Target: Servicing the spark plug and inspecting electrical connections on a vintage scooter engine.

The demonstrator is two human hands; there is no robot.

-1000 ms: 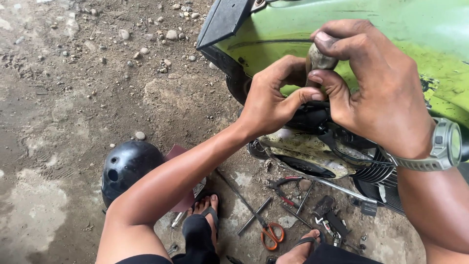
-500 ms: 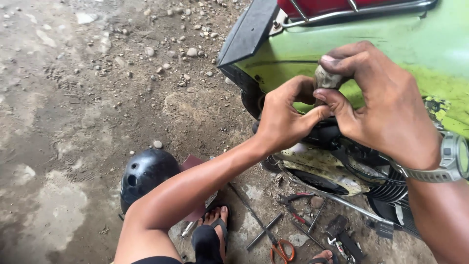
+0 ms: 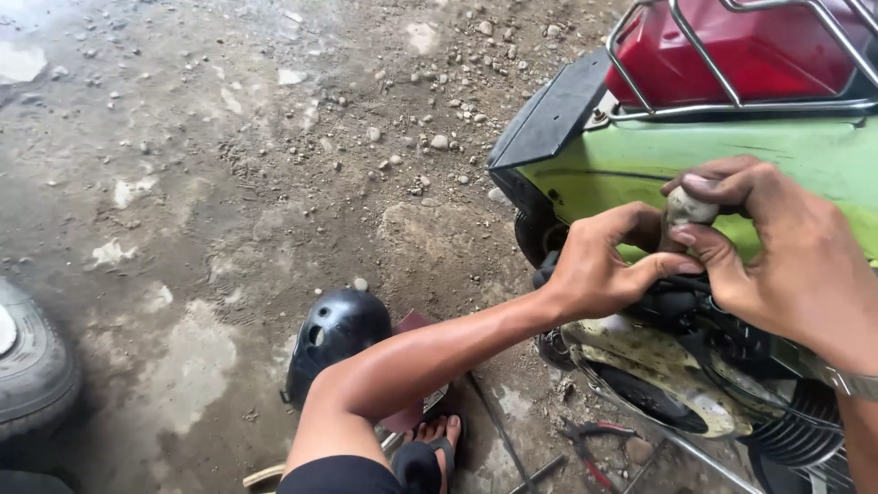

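1. My right hand [image 3: 786, 261] pinches a small, rounded, grimy grey part [image 3: 686, 209] between thumb and curled fingertips, holding it up in front of the green scooter body [image 3: 777, 165].
2. My left hand [image 3: 599, 270] is closed around the same part from the left, thumb stretched across beneath it and touching my right fingers.
3. The scooter panel is glossy green; above it sits a red seat [image 3: 732, 55] under a thin chrome rack [image 3: 704, 64].
4. Near my left forearm, a smooth, round black helmet [image 3: 334, 334] lies on the rough, pebbly dirt ground [image 3: 229, 183].
5. Red-handled pliers [image 3: 585, 444] lie near, below the engine's dirty metal.
6. A worn rubber tyre [image 3: 32, 366] sits far left.
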